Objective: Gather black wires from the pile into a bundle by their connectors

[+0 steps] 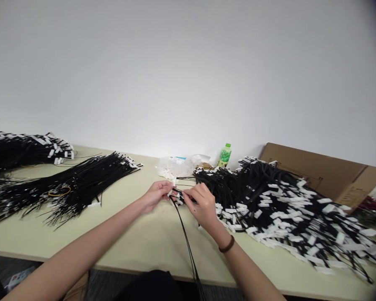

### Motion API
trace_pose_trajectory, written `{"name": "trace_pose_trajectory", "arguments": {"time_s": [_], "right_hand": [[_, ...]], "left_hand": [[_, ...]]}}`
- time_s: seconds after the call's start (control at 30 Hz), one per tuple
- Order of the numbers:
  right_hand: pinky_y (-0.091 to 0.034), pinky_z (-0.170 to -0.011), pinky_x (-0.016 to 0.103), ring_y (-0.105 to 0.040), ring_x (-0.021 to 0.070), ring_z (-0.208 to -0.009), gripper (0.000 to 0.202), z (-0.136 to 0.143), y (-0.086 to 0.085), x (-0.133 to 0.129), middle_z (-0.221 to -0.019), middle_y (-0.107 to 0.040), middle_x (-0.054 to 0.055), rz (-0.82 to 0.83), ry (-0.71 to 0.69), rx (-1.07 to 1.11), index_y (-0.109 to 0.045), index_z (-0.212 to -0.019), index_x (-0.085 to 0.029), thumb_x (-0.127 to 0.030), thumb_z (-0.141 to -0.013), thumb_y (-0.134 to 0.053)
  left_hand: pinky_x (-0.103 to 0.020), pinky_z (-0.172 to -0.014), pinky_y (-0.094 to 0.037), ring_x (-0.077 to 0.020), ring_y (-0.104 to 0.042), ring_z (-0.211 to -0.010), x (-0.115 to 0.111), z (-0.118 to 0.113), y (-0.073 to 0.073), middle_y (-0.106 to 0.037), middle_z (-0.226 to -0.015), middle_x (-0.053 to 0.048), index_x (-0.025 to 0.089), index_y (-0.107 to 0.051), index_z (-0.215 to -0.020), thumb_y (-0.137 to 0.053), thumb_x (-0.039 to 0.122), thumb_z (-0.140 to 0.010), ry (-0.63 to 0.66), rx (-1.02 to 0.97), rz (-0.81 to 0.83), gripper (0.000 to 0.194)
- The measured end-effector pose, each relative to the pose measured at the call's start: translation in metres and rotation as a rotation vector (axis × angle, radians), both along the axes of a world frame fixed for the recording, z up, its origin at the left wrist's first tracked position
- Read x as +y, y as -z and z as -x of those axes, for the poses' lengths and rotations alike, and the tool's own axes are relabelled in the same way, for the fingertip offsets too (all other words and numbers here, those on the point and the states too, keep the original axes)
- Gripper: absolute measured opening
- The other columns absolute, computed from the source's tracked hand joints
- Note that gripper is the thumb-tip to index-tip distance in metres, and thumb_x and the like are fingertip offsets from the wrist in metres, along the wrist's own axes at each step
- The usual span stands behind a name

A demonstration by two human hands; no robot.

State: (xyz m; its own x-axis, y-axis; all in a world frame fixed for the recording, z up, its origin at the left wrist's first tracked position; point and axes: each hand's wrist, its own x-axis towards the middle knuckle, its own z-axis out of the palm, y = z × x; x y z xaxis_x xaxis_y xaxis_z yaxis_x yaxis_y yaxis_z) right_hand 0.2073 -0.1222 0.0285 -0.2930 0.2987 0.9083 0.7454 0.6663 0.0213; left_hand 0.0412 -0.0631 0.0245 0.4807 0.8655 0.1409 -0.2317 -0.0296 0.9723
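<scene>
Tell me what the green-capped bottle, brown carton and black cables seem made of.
Green-capped bottle: probably plastic, smooth, with a bright, moulded-looking cap. Brown carton: matte cardboard, by its tan face and printed lines. Black cables: perhaps plastic-coated, dull, bending in slim curves.

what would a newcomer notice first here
A large heap of black cables with white ends dominates the right side of the pale yellow table. Between it and the black cable bundles on the left, the left hand and right hand hold thin black cables. Behind stands a green-capped plastic bottle.
</scene>
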Motion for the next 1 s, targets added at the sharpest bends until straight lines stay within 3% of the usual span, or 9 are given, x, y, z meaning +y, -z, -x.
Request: {"name": "trace_pose_trajectory", "arguments": {"time_s": [0.4,0.67,0.87,1.0], "right_hand": [[-0.035,-0.061,0.027,-0.041,0.0136,-0.064,0.010,0.001,0.002,0.000,-0.064,-0.051,0.002,0.021,-0.004,0.015,-0.056,-0.075,-0.016,-0.016,-0.082,-0.049],[-0.036,-0.056,0.024,-0.040,0.0106,-0.056,0.010,-0.003,-0.002,-0.001,-0.061,-0.047,0.000,-0.048,0.060,0.256,-0.055,-0.079,-0.015,-0.016,-0.084,-0.046],[-0.038,-0.049,0.020,-0.044,0.0082,-0.051,0.012,-0.017,-0.013,-0.002,-0.067,-0.054,0.002,-0.169,0.208,0.541,-0.056,-0.085,-0.014,-0.023,-0.084,-0.049],[-0.039,-0.050,0.019,-0.048,0.0084,-0.054,0.015,-0.023,-0.014,-0.001,-0.071,-0.057,0.003,-0.137,0.225,0.659,-0.056,-0.088,-0.013,-0.025,-0.083,-0.049]], "left_hand": [[-0.020,-0.050,-0.035,-0.0123,-0.060,-0.056,-0.002,-0.001,-0.001,-0.064,-0.067,-0.003,0.012,-0.058,-0.078,-0.067,0.040,-0.064,-0.011,-0.030,-0.006,0.033],[-0.020,-0.050,-0.036,-0.0128,-0.060,-0.058,0.002,-0.001,-0.001,-0.065,-0.067,-0.003,0.012,-0.059,-0.079,-0.068,0.042,-0.062,-0.134,-0.053,-0.007,0.036],[-0.020,-0.050,-0.036,-0.0126,-0.060,-0.057,0.005,0.001,0.000,-0.065,-0.069,-0.004,0.012,-0.059,-0.080,-0.068,0.043,-0.061,-0.176,-0.059,-0.009,0.037],[-0.020,-0.050,-0.037,-0.0119,-0.059,-0.057,0.007,0.003,0.000,-0.065,-0.069,-0.004,0.012,-0.059,-0.080,-0.069,0.043,-0.060,-0.212,-0.076,-0.007,0.038]]}}
